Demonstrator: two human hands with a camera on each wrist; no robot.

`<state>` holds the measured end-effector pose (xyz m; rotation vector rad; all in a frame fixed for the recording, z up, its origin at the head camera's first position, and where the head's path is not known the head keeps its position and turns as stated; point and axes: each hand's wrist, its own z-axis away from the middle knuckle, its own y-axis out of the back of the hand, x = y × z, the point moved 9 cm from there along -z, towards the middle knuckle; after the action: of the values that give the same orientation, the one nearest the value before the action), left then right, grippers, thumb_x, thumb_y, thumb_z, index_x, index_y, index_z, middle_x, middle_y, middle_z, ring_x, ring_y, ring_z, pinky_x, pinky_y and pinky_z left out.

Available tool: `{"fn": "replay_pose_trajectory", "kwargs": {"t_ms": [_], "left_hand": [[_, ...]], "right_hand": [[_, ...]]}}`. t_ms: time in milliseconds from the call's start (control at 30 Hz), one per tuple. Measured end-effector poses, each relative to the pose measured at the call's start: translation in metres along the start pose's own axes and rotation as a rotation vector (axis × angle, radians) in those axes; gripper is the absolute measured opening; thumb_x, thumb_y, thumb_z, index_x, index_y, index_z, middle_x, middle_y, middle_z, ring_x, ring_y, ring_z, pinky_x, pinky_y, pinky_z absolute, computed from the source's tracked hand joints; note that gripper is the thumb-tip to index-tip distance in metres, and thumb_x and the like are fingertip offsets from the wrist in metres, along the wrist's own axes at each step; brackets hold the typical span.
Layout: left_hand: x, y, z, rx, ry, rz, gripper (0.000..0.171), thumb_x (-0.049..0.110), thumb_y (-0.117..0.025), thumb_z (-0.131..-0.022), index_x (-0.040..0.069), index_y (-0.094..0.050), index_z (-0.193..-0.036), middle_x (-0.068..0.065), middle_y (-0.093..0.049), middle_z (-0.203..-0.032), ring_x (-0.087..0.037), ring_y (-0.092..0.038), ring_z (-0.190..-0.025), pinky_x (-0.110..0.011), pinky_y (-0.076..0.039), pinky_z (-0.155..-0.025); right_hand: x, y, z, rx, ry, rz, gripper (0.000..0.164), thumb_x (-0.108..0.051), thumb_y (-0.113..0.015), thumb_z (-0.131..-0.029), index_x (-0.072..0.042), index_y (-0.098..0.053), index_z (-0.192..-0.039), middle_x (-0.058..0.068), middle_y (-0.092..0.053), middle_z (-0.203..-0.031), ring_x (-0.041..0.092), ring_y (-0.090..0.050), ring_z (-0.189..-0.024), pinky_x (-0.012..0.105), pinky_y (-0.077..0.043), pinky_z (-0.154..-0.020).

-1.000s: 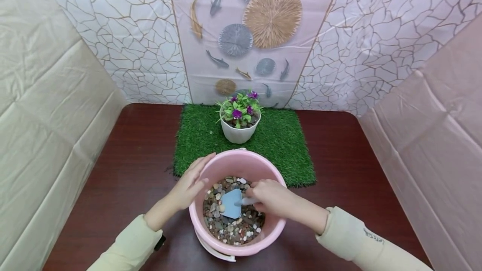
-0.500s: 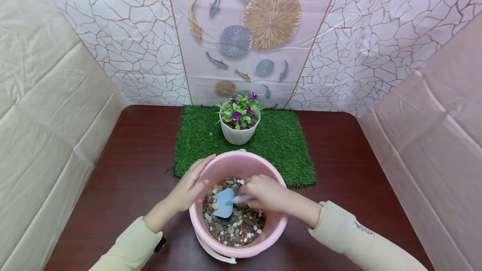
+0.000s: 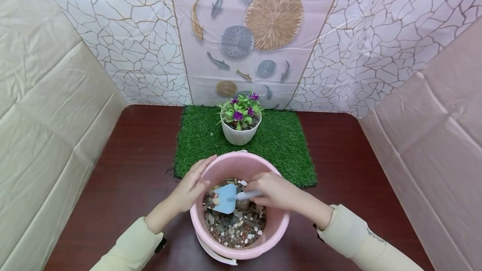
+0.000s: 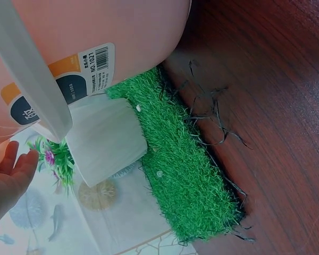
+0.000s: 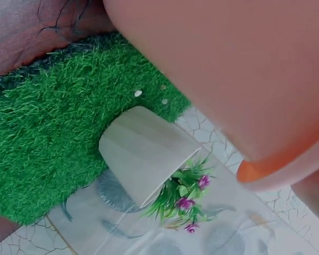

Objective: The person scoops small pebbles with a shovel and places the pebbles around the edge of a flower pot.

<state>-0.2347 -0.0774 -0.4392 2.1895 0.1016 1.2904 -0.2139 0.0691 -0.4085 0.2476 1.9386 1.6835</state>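
A pink bucket [image 3: 244, 167] with a layer of mixed pebbles [image 3: 235, 231] stands at the front of the table. My left hand [image 3: 187, 189] holds its left rim, fingers along the outside and thumb over the edge. Inside the bucket, my right hand [image 3: 275, 190] grips the pale handle of a small blue shovel [image 3: 226, 200]. The blade points left, with several pebbles at its front edge by the left wall. In the left wrist view, the left fingertips [image 4: 25, 164] touch the bucket near the rim. The right wrist view shows the bucket's outside, while the shovel is hidden.
Behind the bucket, a white flowerpot [image 3: 240, 135] with purple flowers stands on a green artificial grass mat [image 3: 286, 145]. The dark red table [image 3: 144, 149] runs out to fabric walls [image 3: 425, 120] on both sides. The bucket's white handle [image 3: 216, 255] hangs down in front.
The shovel has moved left through the pebbles toward the bucket's left wall, gathering pebbles at its front edge. My left hand stays on the rim.
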Motion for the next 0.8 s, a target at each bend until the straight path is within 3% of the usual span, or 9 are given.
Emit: {"fn": "replay_pose_trajectory", "kwargs": {"t_ms": [200,467,800], "left_hand": [[-0.001,-0.001,0.001,-0.008,0.007,0.014,0.061,-0.003,-0.046,-0.086,-0.003,-0.031,-0.144,-0.021,-0.042,-0.14,-0.035,-0.04,-0.129,-0.056,-0.035,-0.103],[0.0,-0.001,0.001,-0.011,0.003,0.014,0.059,-0.002,-0.045,-0.087,-0.002,-0.031,-0.145,-0.021,-0.043,-0.139,-0.036,-0.041,-0.128,-0.056,-0.036,-0.102],[0.001,0.0,0.0,-0.003,-0.003,0.004,0.059,0.001,-0.046,-0.086,-0.002,-0.033,-0.144,-0.022,-0.046,-0.135,-0.035,-0.044,-0.124,-0.056,-0.039,-0.1]], "right_hand": [[0.006,0.005,0.004,0.015,-0.021,-0.049,0.022,-0.008,-0.068,-0.077,-0.01,-0.072,-0.098,0.0,-0.069,-0.089,0.01,-0.062,-0.081,0.025,-0.053,-0.077],[0.011,0.017,0.01,0.058,-0.047,-0.034,0.022,-0.01,-0.069,-0.077,-0.01,-0.073,-0.099,0.001,-0.069,-0.091,0.011,-0.063,-0.081,0.025,-0.053,-0.074],[0.015,0.02,0.017,0.055,-0.081,-0.034,0.022,-0.011,-0.07,-0.076,-0.01,-0.073,-0.098,0.0,-0.069,-0.089,0.01,-0.062,-0.077,0.027,-0.053,-0.072]]}}
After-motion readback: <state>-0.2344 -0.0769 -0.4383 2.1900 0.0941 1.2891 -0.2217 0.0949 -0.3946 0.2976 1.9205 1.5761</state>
